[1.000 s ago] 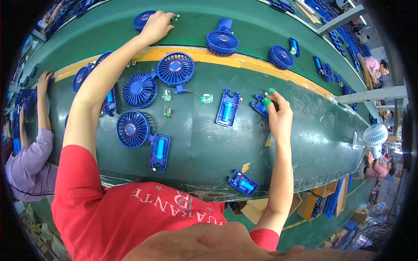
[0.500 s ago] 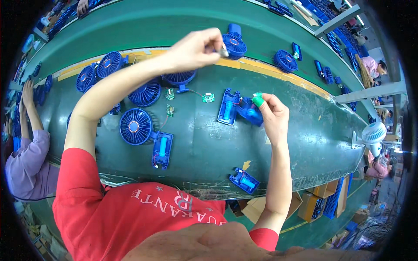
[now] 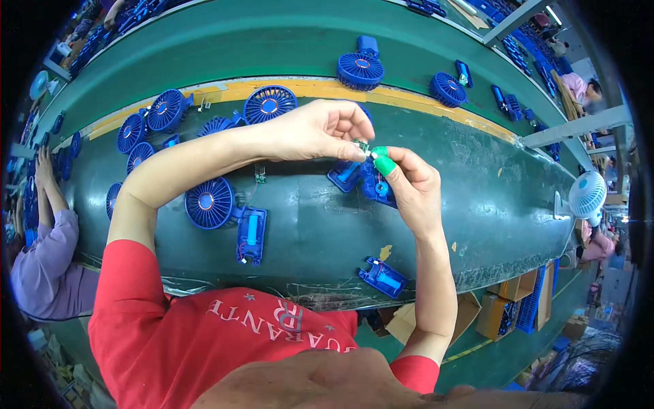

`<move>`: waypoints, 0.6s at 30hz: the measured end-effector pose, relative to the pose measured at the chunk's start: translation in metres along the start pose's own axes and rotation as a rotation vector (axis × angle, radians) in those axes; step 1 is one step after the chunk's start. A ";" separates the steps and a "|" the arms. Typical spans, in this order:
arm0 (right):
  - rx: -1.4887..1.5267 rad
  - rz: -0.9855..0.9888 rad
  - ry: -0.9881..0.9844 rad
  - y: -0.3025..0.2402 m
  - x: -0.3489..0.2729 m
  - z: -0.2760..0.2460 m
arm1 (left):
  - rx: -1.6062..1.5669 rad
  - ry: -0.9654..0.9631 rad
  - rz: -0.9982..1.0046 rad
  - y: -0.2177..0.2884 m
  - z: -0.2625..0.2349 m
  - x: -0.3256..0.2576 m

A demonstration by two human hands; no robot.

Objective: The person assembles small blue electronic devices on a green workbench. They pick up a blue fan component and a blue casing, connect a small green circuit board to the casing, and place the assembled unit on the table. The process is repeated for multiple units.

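My left hand [image 3: 325, 133] pinches a small green circuit board [image 3: 362, 144] between thumb and forefinger. Facing it, my right hand [image 3: 414, 178] has green wrapping on its thumb and forefinger tips, which close on a tiny white plug [image 3: 373, 155] at the board's edge. Whether plug and board are joined I cannot tell. Beneath the hands lie an open blue housing [image 3: 345, 177] holding a battery and a second blue part [image 3: 379, 189], both partly covered. Left of them another open housing [image 3: 251, 235] with a light-blue battery is attached to a blue fan head [image 3: 210, 203].
Another blue battery housing [image 3: 383, 277] lies near the front edge. Several fan heads, such as one fan [image 3: 270, 104], sit along a yellow strip [image 3: 436, 109] bordering the green conveyor [image 3: 286, 54]. A white fan [image 3: 587, 194] is at the right edge; a purple-sleeved co-worker [image 3: 51, 255] sits left.
My left hand has come down from above the yellow strip, bringing a small piece to my right hand. My right fingertips have shifted left, off the blue part, and now meet the left ones.
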State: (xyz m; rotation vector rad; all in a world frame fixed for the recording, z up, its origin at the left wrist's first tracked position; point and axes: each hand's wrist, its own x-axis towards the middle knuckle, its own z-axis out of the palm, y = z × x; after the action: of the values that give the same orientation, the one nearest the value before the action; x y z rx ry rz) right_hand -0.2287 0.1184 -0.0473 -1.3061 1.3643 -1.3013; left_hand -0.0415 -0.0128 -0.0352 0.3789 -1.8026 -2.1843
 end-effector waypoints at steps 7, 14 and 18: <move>-0.185 -0.054 -0.004 -0.018 -0.004 0.009 | -0.037 -0.003 0.014 -0.006 0.000 -0.005; -0.094 0.086 -0.133 -0.020 -0.001 0.001 | -0.003 -0.007 -0.089 0.000 -0.003 -0.008; -0.164 -0.018 -0.076 -0.011 0.007 0.005 | 0.094 0.033 0.016 -0.002 -0.001 -0.004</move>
State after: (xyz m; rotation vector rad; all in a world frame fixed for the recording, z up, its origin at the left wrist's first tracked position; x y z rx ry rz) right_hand -0.2228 0.1119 -0.0360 -1.4661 1.4330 -1.1586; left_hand -0.0371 -0.0118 -0.0370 0.4164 -1.8887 -2.0753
